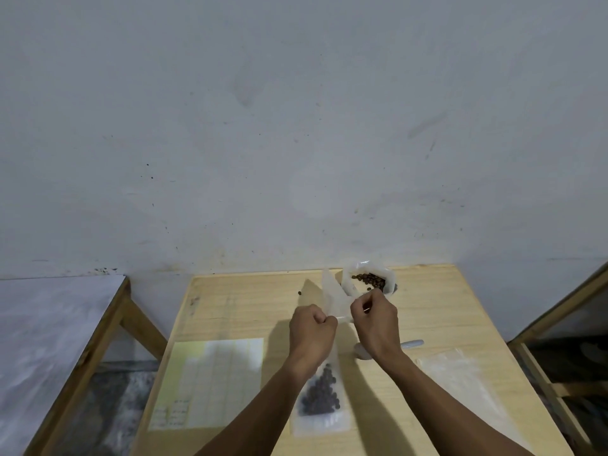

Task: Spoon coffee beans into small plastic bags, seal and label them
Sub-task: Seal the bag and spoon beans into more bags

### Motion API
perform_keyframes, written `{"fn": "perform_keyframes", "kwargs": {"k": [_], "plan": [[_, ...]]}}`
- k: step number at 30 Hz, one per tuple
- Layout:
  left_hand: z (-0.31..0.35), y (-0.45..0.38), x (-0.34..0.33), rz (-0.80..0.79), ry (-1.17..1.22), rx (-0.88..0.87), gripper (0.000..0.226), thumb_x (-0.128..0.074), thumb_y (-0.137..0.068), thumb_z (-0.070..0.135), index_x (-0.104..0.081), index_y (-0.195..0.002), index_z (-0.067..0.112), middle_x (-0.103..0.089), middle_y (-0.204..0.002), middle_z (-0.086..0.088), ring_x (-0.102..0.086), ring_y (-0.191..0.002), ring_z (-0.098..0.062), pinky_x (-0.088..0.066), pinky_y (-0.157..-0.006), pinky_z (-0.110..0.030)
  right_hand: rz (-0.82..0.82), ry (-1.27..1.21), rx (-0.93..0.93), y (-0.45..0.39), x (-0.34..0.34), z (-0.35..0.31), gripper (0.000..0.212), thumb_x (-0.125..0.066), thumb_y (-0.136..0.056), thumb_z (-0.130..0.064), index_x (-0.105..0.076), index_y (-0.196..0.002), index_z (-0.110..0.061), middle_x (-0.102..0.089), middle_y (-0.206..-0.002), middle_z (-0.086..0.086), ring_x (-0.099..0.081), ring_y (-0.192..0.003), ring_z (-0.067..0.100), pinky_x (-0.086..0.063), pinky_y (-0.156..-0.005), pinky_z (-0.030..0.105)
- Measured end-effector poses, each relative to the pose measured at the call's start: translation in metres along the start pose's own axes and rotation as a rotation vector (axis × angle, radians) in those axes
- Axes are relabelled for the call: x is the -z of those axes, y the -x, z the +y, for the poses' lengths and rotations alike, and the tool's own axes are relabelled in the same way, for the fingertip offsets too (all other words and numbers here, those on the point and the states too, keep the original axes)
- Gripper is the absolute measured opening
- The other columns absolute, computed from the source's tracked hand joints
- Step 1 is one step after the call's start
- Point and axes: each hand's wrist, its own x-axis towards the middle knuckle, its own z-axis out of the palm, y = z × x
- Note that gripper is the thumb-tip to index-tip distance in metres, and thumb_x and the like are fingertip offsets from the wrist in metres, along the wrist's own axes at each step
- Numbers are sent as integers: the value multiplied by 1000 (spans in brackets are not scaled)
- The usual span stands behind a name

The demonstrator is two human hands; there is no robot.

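Note:
Both hands hold an empty small plastic bag (332, 296) up over the middle of the wooden table (237, 311). My left hand (312, 327) pinches its left edge and my right hand (375, 319) pinches its right edge. Behind them a large open bag of coffee beans (370, 279) stands at the far edge. A filled small bag of beans (320, 398) lies flat between my forearms. A spoon (409, 344) lies just right of my right wrist, partly hidden.
A sheet of labels (210, 383) lies at the front left of the table. A pile of empty plastic bags (460, 378) lies at the front right. One loose bean (299, 293) sits near the far edge. Wooden frames stand on both sides.

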Motion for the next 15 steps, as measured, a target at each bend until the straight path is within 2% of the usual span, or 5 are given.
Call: {"fn": "perform_keyframes", "kwargs": {"k": [2, 4, 7, 10, 15], "plan": [[-4, 5, 1, 11, -28, -47, 29, -63, -76, 16, -44, -56, 22, -47, -74, 8, -48, -61, -8, -36, -59, -24, -46, 10, 13, -5, 5, -2, 13, -54, -90, -16, -54, -77, -13, -63, -70, -1, -60, -66, 19, -48, -63, 38], [-6, 9, 5, 7, -41, -68, 18, -66, -80, 20, -55, -93, 24, -43, -114, 12, -53, -91, -5, -39, -77, -21, -99, 13, 24, -5, 7, -3, 13, -55, -90, -18, -54, -77, -14, -64, -71, -2, -61, -67, 18, -50, -65, 40], [-12, 6, 13, -1, -141, -237, 69, -64, -87, 21, -26, -144, 30, -6, -154, 21, -16, -137, 4, -24, -107, -20, -183, -11, 46, -4, 9, 0, 14, -57, -90, -20, -54, -77, -17, -65, -75, -4, -64, -68, 17, -56, -68, 44], [-18, 3, 18, -111, -311, -334, 66, -55, -93, 27, -24, -150, 36, -4, -161, 23, 4, -149, -4, -13, -119, -29, -242, -30, 57, -2, 8, 6, 15, -56, -91, -20, -54, -77, -18, -64, -76, -5, -65, -60, 17, -58, -65, 47], [-19, 3, 18, -112, -434, -353, 55, -51, -91, 35, -37, -144, 34, -36, -152, 17, -26, -144, -9, -30, -115, -34, -68, 4, 70, 5, 4, 11, 21, -51, -95, -24, -46, -76, -31, -64, -76, -9, -65, -58, 18, -57, -61, 47]]}}
